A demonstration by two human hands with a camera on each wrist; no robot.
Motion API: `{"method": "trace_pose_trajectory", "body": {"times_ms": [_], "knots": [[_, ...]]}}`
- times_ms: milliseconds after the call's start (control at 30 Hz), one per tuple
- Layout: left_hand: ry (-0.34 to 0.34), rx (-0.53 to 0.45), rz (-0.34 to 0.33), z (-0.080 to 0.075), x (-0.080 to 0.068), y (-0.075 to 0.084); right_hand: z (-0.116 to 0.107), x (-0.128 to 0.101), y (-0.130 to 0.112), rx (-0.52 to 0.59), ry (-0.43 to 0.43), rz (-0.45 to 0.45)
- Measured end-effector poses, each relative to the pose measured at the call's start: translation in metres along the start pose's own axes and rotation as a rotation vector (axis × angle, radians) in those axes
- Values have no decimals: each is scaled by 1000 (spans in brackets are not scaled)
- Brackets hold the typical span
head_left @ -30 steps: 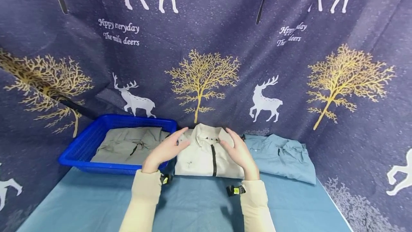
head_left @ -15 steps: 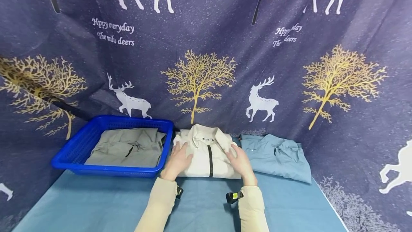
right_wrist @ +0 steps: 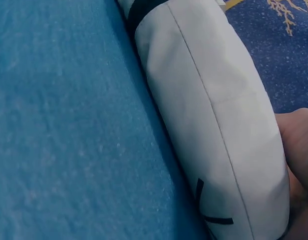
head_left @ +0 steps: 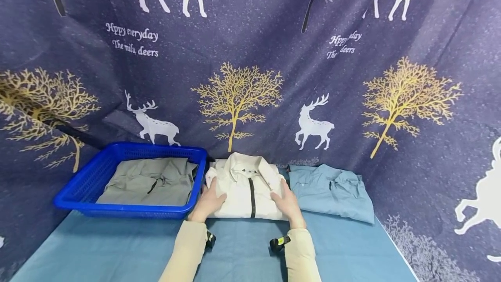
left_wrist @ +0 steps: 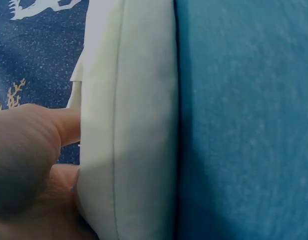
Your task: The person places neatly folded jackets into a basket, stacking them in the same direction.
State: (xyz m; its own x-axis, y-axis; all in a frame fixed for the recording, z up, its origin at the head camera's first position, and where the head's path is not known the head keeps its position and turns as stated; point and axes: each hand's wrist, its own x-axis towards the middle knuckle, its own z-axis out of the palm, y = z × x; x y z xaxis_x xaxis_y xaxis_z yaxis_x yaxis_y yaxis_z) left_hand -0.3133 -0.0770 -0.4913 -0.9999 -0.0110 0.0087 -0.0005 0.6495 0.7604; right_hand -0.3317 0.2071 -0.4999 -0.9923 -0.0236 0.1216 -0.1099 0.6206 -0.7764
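A folded cream jacket (head_left: 246,190) with a black zip lies on the blue table cloth (head_left: 242,256), between a basket and a blue garment. My left hand (head_left: 209,200) rests flat on the jacket's left side, fingers straight. On its right side my right hand (head_left: 287,203) lies the same way. The left wrist view shows the jacket's folded edge (left_wrist: 139,125) with my left hand (left_wrist: 29,165) against its side. The right wrist view shows the jacket's rounded fold (right_wrist: 213,115), with my right hand (right_wrist: 298,150) touching its far side.
A blue plastic basket (head_left: 78,188) at the left holds a folded grey garment (head_left: 150,182). A folded light blue garment (head_left: 330,190) lies to the right of the jacket. A dark curtain (head_left: 250,55) with deer and trees closes in the back and sides.
Both hands came down from above the jacket's collar and settled on its left and right sides. The view drifted slightly right and down.
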Motion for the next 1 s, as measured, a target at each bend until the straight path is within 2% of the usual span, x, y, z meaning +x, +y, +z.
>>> {"method": "trace_pose_trajectory", "body": {"times_ms": [133,267,400,533,633,800,1000], "knots": [[-12,6,32,-2,2,-3,1,3,-3,3,3,-3],[23,-51,75,0,6,-8,-1,5,-1,147,-22,56],[54,-188,73,1,8,-13,-3,5,7,342,-52,142],[15,-378,35,1,6,-16,-7,3,14,411,-34,169],[-30,-463,20,3,7,-16,-10,2,15,419,-4,167],[-13,-490,46,4,7,-12,-18,2,5,447,24,158],[3,-491,63,-4,-1,7,-33,0,-9,464,50,129]]}}
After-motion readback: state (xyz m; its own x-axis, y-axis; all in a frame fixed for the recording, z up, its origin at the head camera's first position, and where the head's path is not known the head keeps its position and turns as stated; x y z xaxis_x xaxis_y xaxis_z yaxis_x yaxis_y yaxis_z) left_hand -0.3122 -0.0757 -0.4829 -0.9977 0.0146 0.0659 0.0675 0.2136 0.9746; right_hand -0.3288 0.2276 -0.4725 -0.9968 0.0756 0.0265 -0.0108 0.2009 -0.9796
